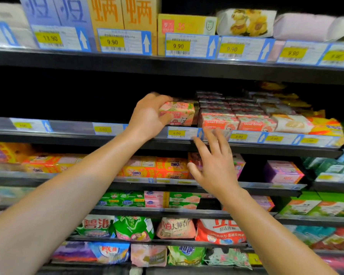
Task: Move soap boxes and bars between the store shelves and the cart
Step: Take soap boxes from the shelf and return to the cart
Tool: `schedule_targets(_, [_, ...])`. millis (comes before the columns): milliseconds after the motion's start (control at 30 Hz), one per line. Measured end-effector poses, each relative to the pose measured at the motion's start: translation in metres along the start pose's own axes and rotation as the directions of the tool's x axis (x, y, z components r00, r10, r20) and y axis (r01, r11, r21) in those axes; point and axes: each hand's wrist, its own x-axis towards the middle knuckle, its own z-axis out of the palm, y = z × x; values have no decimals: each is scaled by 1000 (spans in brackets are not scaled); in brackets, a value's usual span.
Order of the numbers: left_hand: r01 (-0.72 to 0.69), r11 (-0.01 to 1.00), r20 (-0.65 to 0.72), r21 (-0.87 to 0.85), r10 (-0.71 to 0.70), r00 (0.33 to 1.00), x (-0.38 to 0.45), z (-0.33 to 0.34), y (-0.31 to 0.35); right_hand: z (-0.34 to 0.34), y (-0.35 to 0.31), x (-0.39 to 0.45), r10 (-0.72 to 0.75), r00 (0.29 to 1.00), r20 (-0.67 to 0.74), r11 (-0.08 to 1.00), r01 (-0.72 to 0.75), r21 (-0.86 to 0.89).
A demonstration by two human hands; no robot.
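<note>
My left hand (147,116) grips a pink and green goat soap box (180,114) by its left end, just above the front edge of the middle shelf (72,133). To its right stand stacked rows of the same goat soap boxes (236,120). My right hand (214,165) hovers lower, fingers spread and holding nothing, in front of the shelf rail below those boxes. No cart is in view.
The top shelf (167,64) carries tall blue and orange boxes and wrapped soaps behind price tags. Lower shelves hold orange OMO soap packs (153,169), purple boxes (284,171), green and pink bars, and detergent bags (218,231). The left part of the middle shelf looks dark.
</note>
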Motion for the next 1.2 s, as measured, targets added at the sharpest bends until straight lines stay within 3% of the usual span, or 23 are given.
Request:
schedule_targets(167, [107, 990, 137, 89, -119, 983, 7, 10, 1, 13, 5, -3, -16, 999, 44, 993, 21, -120])
schedule_targets(333, [48, 996, 196, 81, -63, 979, 20, 3, 2, 17, 6, -4, -16, 998, 64, 991, 24, -133])
schedule_targets(667, [-4, 989, 99, 147, -11, 995, 26, 29, 17, 23, 1, -7, 19, 999, 45, 994, -14, -107])
schedule_targets(833, [-30, 983, 117, 178, 10, 993, 27, 31, 16, 30, -5, -11, 38, 999, 23, 998, -37, -58])
schedule_targets(1200, [33, 975, 85, 219, -53, 995, 31, 36, 23, 32, -9, -11, 71, 997, 26, 997, -72, 42])
